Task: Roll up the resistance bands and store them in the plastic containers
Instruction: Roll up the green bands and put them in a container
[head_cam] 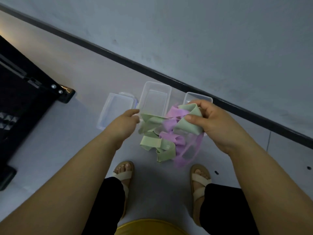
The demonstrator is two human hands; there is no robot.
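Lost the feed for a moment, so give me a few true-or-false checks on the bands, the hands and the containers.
1. The left hand and the right hand both have a grip on the bands. True.
2. The bands are rolled up. False: they hang loose and tangled, green and purple together.
3. The middle container holds a band. False: it looks empty.
4. The middle container sits on the floor. True.

Three clear plastic containers [155,99] stand in a row on a pale floor [67,133] beside the dark skirting [135,64]; sandalled feet [124,173] face them, black frame [25,99] at left.
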